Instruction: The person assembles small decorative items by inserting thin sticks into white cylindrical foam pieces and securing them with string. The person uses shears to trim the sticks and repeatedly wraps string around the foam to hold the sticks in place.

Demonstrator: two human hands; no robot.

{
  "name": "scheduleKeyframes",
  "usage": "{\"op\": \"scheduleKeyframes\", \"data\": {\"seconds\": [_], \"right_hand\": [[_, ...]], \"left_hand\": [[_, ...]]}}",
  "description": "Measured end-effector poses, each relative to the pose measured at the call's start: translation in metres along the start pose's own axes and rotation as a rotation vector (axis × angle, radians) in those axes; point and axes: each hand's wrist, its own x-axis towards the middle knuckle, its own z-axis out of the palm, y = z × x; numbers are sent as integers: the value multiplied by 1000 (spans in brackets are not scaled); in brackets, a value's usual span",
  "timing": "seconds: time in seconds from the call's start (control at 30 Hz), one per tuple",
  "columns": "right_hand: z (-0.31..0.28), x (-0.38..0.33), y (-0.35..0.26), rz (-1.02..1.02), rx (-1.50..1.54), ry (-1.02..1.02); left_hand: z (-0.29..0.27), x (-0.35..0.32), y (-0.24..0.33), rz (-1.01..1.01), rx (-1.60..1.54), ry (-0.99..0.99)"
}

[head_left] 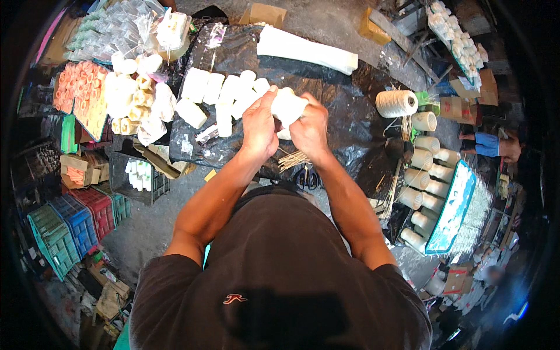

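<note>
Left hand and right hand both grip 1 white cylinder above the black-covered table! This one's in hand; white pieces cluster just left, finished or waiting, can't tell.

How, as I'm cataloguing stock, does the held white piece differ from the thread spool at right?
The white piece is gripped by the left hand and right hand; the thread spool is untouched. The white piece looks bright white; the thread spool is cream, its surface wound, with a dark hole at one end. Both are pale and rounded.
</note>
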Motion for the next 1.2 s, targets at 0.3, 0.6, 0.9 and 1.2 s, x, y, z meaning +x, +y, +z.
{"op": "scheduleKeyframes", "data": {"seconds": [0.3, 0.6, 0.9, 1.2], "right_hand": [[15, -30, 5, 309, 673, 168], [4, -24, -11, 587, 1008, -50], [11, -6, -11, 510, 830, -39], [19, 5, -5, 516, 828, -50]], "left_hand": [[-28, 22, 19, 24, -39, -76], [-45, 13, 21, -42, -206, 43], [-54, 21, 39, 35, -220, 61], [-72, 40, 23, 63, -167, 160]]}}
